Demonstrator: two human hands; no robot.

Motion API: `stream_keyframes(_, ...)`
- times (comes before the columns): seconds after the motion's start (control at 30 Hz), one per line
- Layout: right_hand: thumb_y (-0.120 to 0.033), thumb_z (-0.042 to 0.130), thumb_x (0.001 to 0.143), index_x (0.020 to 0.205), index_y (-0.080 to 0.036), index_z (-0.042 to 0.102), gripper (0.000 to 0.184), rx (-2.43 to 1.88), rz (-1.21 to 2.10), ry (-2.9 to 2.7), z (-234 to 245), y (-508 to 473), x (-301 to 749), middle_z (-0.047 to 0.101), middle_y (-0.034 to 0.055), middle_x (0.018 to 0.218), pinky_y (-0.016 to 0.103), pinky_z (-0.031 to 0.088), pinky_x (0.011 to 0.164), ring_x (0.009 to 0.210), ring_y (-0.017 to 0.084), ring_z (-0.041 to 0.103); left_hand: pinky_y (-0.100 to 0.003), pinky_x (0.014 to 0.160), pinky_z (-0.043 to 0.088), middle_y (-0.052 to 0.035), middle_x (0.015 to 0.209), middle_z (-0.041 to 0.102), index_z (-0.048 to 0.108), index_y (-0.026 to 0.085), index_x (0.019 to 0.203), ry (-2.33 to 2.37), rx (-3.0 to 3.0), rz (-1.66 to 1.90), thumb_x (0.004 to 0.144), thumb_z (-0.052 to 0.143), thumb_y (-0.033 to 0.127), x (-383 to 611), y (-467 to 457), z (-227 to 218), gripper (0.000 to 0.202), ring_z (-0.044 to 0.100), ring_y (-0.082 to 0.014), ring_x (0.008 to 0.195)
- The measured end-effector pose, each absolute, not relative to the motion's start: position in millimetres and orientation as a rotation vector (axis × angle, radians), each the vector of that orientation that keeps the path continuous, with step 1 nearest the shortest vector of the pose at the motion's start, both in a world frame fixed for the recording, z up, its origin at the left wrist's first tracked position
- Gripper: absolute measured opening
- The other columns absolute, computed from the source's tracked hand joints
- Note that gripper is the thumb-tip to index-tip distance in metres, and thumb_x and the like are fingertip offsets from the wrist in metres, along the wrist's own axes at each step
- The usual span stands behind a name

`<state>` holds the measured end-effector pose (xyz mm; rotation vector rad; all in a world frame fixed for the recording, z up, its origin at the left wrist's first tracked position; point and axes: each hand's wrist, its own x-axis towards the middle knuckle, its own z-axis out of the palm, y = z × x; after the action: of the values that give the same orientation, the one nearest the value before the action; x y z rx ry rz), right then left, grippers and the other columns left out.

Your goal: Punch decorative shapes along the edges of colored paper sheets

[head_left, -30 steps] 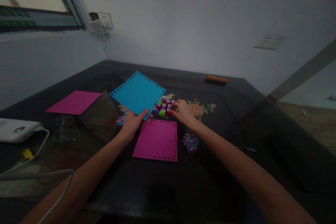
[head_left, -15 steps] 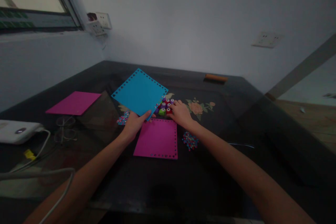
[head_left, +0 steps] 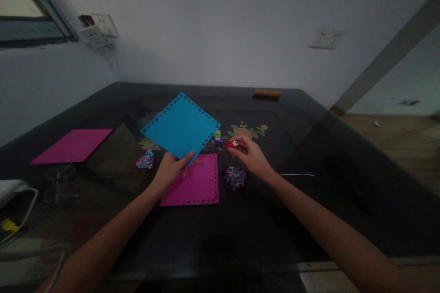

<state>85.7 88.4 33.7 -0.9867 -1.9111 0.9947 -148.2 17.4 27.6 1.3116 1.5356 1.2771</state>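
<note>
My left hand (head_left: 173,168) pinches the lower corner of a blue sheet of paper (head_left: 181,123), thumb on top. Small shaped holes run along the sheet's edges; it is tilted with a corner pointing away from me. In my right hand (head_left: 252,155) a small red craft punch (head_left: 232,144) with a white eye-like spot is held between thumb and fingers, a little above the table. Just left of it a purple craft punch (head_left: 218,141) and a green craft punch (head_left: 217,133) show past the blue sheet's edge. Below lies a pink sheet (head_left: 197,183) with punched edges, partly covered by my left hand.
Piles of punched paper bits lie on the dark table: one pile (head_left: 235,177) by my right wrist, another pile (head_left: 145,159) left. A second pink sheet (head_left: 74,145) lies at far left, near a white cable (head_left: 29,215). An orange-brown roll (head_left: 268,93) is at the back edge.
My right hand has lifted the red punch out of the group and drawn it right, toward me. The blue sheet now hides most of the other punches. My view has shifted right.
</note>
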Motion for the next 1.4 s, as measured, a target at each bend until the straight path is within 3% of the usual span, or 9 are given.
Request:
stream_keyframes(0.1, -0.036, 0.069, 0.073, 0.094, -0.02, 0.054, 0.03, -1.043, 1.406, -1.565, 38, 66, 110, 0.066, 0.0031, 0.088, 0.026, 0.042, 0.05, 0.059, 0.013, 0.059, -0.023, 0.04, 0.031, 0.0056, 0.032, 0.047, 0.059, 0.017, 0.06, 1.506, 1.315, 1.207, 0.074, 0.065, 0.041, -132, 16, 32, 0.028, 0.037, -0.0101, 0.03)
stream_keyframes(0.27, -0.026, 0.077, 0.065, 0.103, -0.021, 0.064, 0.04, -1.07, 1.616, -1.279, 43, 44, 123, 0.06, -0.0023, 0.068, 0.026, 0.041, 0.049, 0.054, 0.01, 0.052, -0.024, 0.045, 0.04, -0.0012, 0.05, 0.065, 0.059, 0.018, 0.062, 1.395, 1.284, 1.132, 0.073, 0.064, 0.041, -95, 20, 42, 0.026, 0.051, -0.0124, 0.04)
stream_keyframes(0.37, -0.024, 0.08, 0.061, 0.1, -0.024, 0.066, 0.041, -0.985, 1.659, -1.21, 39, 41, 122, 0.061, -0.002, 0.076, 0.025, 0.046, 0.052, 0.06, 0.011, 0.056, -0.027, 0.048, 0.044, -0.0029, 0.06, 0.069, 0.06, 0.019, 0.064, 1.368, 1.248, 1.112, 0.076, 0.059, 0.044, -72, 19, 45, 0.028, 0.055, -0.0141, 0.044)
stream_keyframes(0.53, -0.031, 0.077, 0.069, 0.103, -0.024, 0.067, 0.036, -0.909, 1.786, -1.05, 31, 34, 123, 0.064, 0.0009, 0.09, 0.027, 0.054, 0.061, 0.069, 0.012, 0.062, -0.029, 0.048, 0.044, -0.0007, 0.046, 0.061, 0.061, 0.022, 0.06, 1.404, 1.226, 1.025, 0.078, 0.057, 0.046, -56, 7, 43, 0.03, 0.059, -0.0183, 0.045)
stream_keyframes(0.7, -0.026, 0.081, 0.064, 0.105, -0.024, 0.068, 0.043, -0.9, 1.964, -0.926, 29, 24, 120, 0.068, 0.0039, 0.098, 0.031, 0.056, 0.073, 0.077, 0.015, 0.068, -0.032, 0.051, 0.048, -0.0015, 0.048, 0.064, 0.063, 0.023, 0.061, 1.464, 1.263, 0.943, 0.077, 0.054, 0.048, -63, -2, 42, 0.031, 0.061, -0.0206, 0.045)
stream_keyframes(0.87, -0.026, 0.08, 0.065, 0.101, -0.024, 0.069, 0.038, -0.952, 1.994, -0.85, 30, 20, 117, 0.07, 0.0031, 0.091, 0.03, 0.057, 0.068, 0.071, 0.014, 0.068, -0.031, 0.048, 0.05, -0.002, 0.055, 0.069, 0.064, 0.023, 0.068, 1.515, 1.261, 0.944, 0.077, 0.054, 0.047, -63, -3, 42, 0.028, 0.062, -0.0203, 0.047)
stream_keyframes(1.1, -0.027, 0.082, 0.061, 0.093, -0.022, 0.072, 0.033, -0.992, 1.993, -0.807, 30, 18, 116, 0.072, 0.0045, 0.091, 0.027, 0.056, 0.063, 0.079, 0.017, 0.069, -0.028, 0.046, 0.049, -0.0002, 0.052, 0.066, 0.06, 0.023, 0.059, 1.467, 1.276, 0.902, 0.079, 0.053, 0.042, -58, -5, 38, 0.029, 0.061, -0.0177, 0.043)
stream_keyframes(1.4, -0.02, 0.083, 0.058, 0.091, -0.024, 0.072, 0.035, -1.004, 1.988, -0.785, 28, 15, 114, 0.072, 0.0018, 0.084, 0.028, 0.056, 0.062, 0.073, 0.015, 0.066, -0.029, 0.058, 0.05, 0.0006, 0.051, 0.066, 0.06, 0.024, 0.057, 1.538, 1.467, 0.882, 0.083, 0.05, 0.038, -61, -11, 31, 0.031, 0.06, -0.0165, 0.046)
